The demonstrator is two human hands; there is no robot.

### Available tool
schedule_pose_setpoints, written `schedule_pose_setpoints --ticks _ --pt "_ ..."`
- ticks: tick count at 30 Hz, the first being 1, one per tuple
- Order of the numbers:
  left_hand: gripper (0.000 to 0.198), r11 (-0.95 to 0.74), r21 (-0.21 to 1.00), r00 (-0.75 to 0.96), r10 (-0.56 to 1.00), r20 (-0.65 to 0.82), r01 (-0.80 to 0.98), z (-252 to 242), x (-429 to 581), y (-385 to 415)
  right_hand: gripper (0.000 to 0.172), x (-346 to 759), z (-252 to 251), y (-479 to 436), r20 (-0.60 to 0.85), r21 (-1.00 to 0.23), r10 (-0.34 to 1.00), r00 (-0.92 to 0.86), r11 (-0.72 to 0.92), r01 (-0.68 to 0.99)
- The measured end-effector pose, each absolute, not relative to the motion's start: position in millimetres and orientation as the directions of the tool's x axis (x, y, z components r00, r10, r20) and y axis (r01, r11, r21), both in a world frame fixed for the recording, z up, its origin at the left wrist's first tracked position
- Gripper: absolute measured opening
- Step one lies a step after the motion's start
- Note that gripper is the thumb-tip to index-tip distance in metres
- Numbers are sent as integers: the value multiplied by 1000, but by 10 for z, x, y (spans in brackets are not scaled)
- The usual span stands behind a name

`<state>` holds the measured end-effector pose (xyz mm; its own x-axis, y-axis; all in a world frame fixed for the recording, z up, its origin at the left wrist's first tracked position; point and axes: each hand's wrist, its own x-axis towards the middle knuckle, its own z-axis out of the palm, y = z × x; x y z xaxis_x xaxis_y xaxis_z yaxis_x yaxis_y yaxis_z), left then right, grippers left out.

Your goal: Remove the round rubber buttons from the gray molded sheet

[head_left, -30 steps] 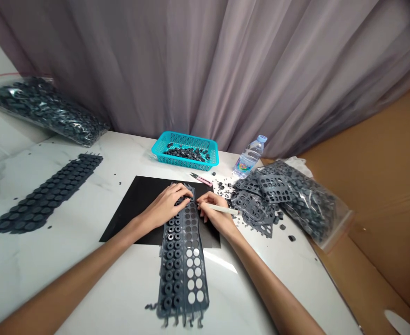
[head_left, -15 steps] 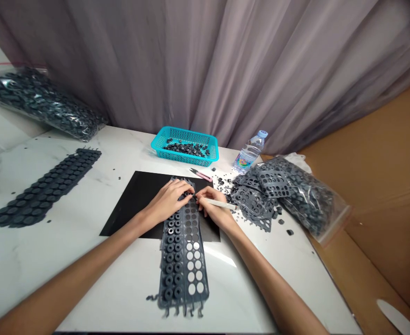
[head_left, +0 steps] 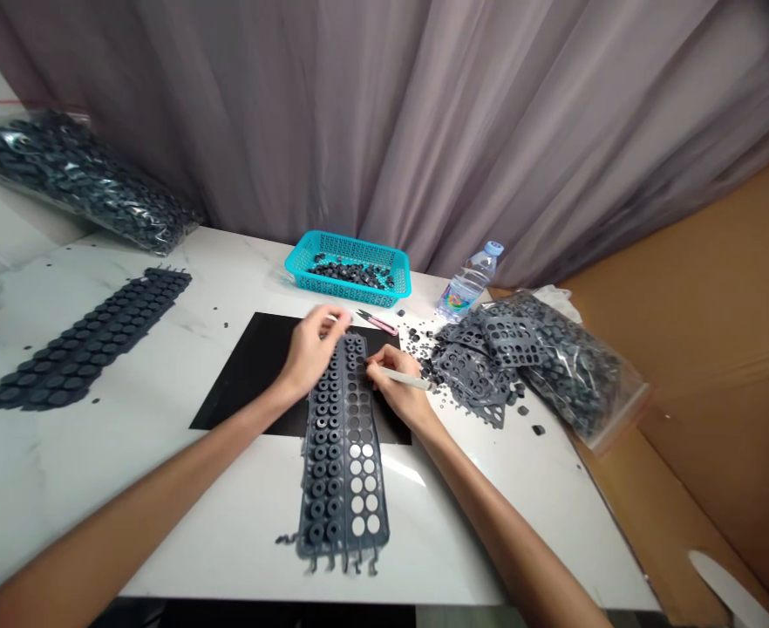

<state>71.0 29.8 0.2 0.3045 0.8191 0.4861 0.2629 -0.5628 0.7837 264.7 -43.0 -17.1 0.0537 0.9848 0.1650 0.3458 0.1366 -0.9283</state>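
My right hand (head_left: 398, 384) grips a white pen-like tool (head_left: 411, 378) at the right edge of a long dark rubber sheet (head_left: 343, 488). Ring-shaped rubber pieces stand in the sheet's left rows and at its far right end; round open holes fill the nearer right side, white where the table shows through. Above the sheet's far end, my left hand (head_left: 312, 349) is raised with thumb and fingers pinched together. Blur hides whatever is between those fingertips. Under the sheet's far half lies a black mat (head_left: 237, 384).
A turquoise basket (head_left: 349, 295) holds small dark pieces. Pink-handled snips (head_left: 379, 323) lie before it. Rightward are a water bottle (head_left: 469, 283), punched sheets (head_left: 469, 375) and a filled bag (head_left: 574, 366). Another sheet (head_left: 90, 340) and a bigger bag (head_left: 84, 179) are at left.
My left hand has lifted off the sheet and moved up and left, uncovering the rings at its far end. My right hand keeps its hold on the tool, almost in place.
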Motion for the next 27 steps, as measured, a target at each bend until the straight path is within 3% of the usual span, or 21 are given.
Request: schedule_pose_setpoints --ticks 3,7,12,15,22,27 --pt "40 -497 847 190 865 465 187 29 540 490 11 2667 -201 -419 149 -945 987 65 123 304" --pt "37 -489 857 194 867 459 162 26 444 761 18 2711 -226 -412 156 -956 982 104 124 267" --pt "22 -579 777 239 813 530 247 218 666 1252 21 2725 -219 -459 201 -934 972 124 152 325" --pt "24 -627 711 241 779 579 319 353 712 1360 24 2732 -206 -480 234 -910 965 114 176 376" --pt "14 -690 598 497 717 489 407 52 525 475 25 2755 -211 -436 287 -872 950 119 208 443" --pt "24 -724 506 600 681 419 468 -55 542 50 28 2753 -187 -451 252 -892 961 113 185 413"
